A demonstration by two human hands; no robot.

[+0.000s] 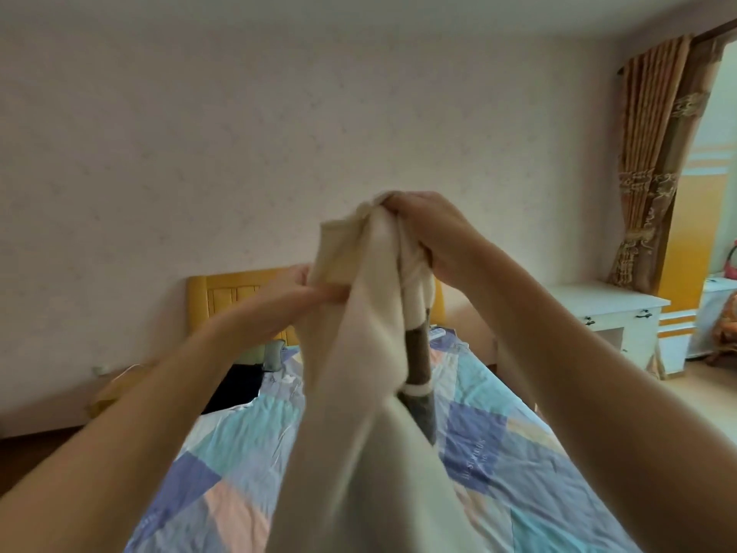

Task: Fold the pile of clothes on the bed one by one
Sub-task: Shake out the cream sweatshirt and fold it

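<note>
A cream garment point(359, 373) with brown and grey bands on one hanging part is held up high in front of me, draping down over the bed point(518, 453). My right hand point(430, 233) grips its bunched top edge. My left hand point(295, 289) pinches the fabric a little lower on the left side. The garment's lower part runs out of view at the bottom. A dark folded piece point(239, 387) lies on the bed's far left, with a grey-green item point(273, 355) behind it.
The bed has a patchwork cover in blue, teal and peach and a yellow wooden headboard point(235, 293) against the wall. A white desk point(614, 313) stands at the right, beside a brown curtain point(654, 153). Bare floor lies on both sides.
</note>
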